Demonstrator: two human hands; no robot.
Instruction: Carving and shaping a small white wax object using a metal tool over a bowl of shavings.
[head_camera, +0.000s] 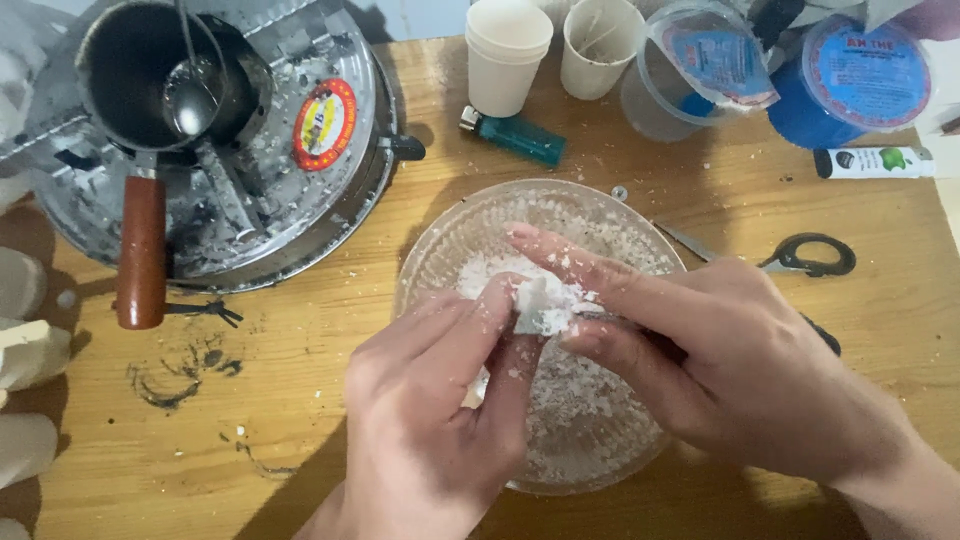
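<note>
Crumbling a white lump (545, 303) over the middle of a clear glass bowl (432, 250), at the centre of the wooden table (300, 380). Pinching it from 7 o'clock with the left hand (430, 420), thumb and 2 fingers pressed against its near side, the other fingers curled loosely under. Gripping it from 4 o'clock with the right hand (740, 370), forefinger stretched flat across its top, thumb tucked beneath, both dusted with white crumbs. Working directly above a bed of white flakes (590, 400) covering the bowl's floor.

Judging the step as mid-breaking: lump partly whole, many flakes already lying below. Judging further breaking as calling for small opposing twists of both pinches, staying low over the bowl, since loose crumbs are already lying on the wood at 9 o'clock.

Sitting around the bowl: at 10 o'clock, a dark pot (130, 70) with a brown handle and a ladle (190, 100) inside, on a round metal tray (340, 190); at 12 o'clock, a green lighter (515, 135) and 2 paper cups (505, 55); at 2 o'clock, scissors (810, 255), well apart from both hands.
</note>
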